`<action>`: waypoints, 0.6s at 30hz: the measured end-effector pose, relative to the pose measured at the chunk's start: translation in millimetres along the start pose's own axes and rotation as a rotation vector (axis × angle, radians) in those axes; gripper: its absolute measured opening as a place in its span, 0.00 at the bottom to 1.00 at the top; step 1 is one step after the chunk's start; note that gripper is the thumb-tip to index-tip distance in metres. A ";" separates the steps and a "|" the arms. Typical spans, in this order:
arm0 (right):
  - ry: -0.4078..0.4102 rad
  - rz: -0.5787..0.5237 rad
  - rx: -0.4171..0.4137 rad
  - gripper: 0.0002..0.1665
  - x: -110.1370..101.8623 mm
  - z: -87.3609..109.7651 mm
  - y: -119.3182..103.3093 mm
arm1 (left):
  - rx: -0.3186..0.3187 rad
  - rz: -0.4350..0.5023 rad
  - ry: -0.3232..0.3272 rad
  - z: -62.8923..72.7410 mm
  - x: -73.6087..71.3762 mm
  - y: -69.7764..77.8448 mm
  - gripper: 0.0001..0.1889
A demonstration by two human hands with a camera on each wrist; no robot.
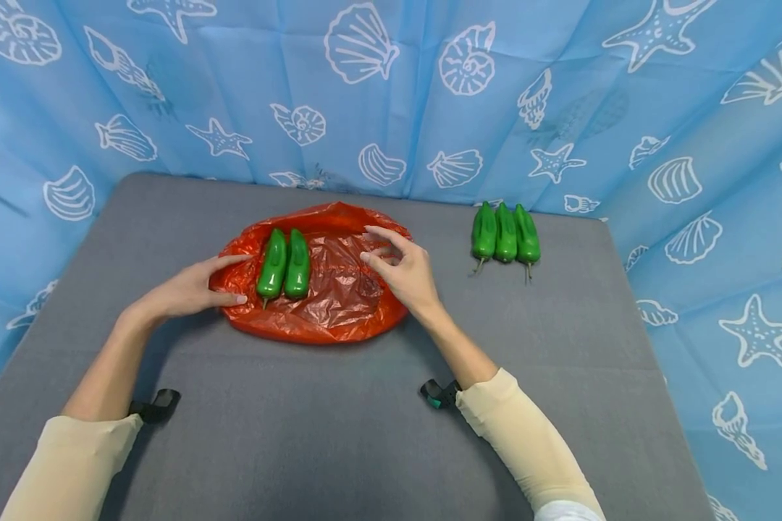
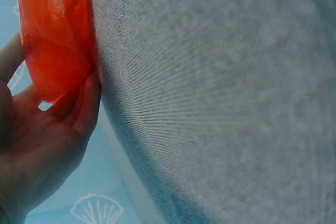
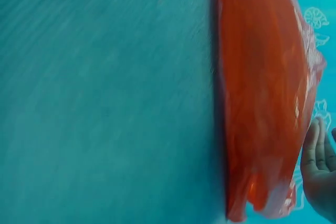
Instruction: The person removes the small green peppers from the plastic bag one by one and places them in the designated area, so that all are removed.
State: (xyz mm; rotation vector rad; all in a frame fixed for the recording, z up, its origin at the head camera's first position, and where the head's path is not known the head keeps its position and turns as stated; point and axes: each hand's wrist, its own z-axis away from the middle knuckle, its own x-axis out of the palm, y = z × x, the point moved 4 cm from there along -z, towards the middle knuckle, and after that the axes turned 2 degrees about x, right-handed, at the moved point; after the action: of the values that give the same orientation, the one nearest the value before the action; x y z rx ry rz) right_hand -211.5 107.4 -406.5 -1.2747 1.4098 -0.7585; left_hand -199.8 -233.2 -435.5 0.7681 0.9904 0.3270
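Observation:
A red plastic bag (image 1: 339, 311) lies spread on the grey table, its edges raised into a rim. Two glossy green peppers (image 1: 272, 269) lie side by side in its left part. At the left rim my left hand (image 1: 192, 286) holds the bag, thumb and forefinger over the edge. The left wrist view shows the fingers of this hand (image 2: 58, 124) against the translucent red film. Above the right part of the bag is my right hand (image 1: 404, 275), thumb and forefinger spread apart with nothing between them. Its straight fingers (image 3: 315, 150) show beside the bag in the right wrist view.
Three more green peppers (image 1: 506, 235) lie in a row on the table (image 1: 339, 434), right of the bag near the back edge. A blue curtain (image 1: 417, 94) with white shells and starfish hangs behind the table and along its sides. Each wrist wears a black strap (image 1: 159, 407).

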 end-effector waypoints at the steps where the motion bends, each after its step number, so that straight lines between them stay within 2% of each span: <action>1: -0.006 0.008 0.011 0.25 2.2 -0.3 -0.5 | 0.003 0.000 0.000 -0.6 1.1 0.0 0.43; 10: -0.107 0.039 0.102 0.29 30.5 -2.9 -7.3 | 0.013 0.012 0.014 0.2 2.6 0.3 0.44; 18: -0.186 0.095 0.142 0.34 55.3 -6.7 -10.4 | 0.017 0.007 0.016 1.7 -0.9 3.0 0.43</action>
State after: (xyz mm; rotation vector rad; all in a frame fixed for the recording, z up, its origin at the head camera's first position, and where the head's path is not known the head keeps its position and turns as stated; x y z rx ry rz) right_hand -208.8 51.0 -410.4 -1.1300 1.2352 -0.6465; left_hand -198.6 -232.4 -432.2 0.7857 1.0072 0.3313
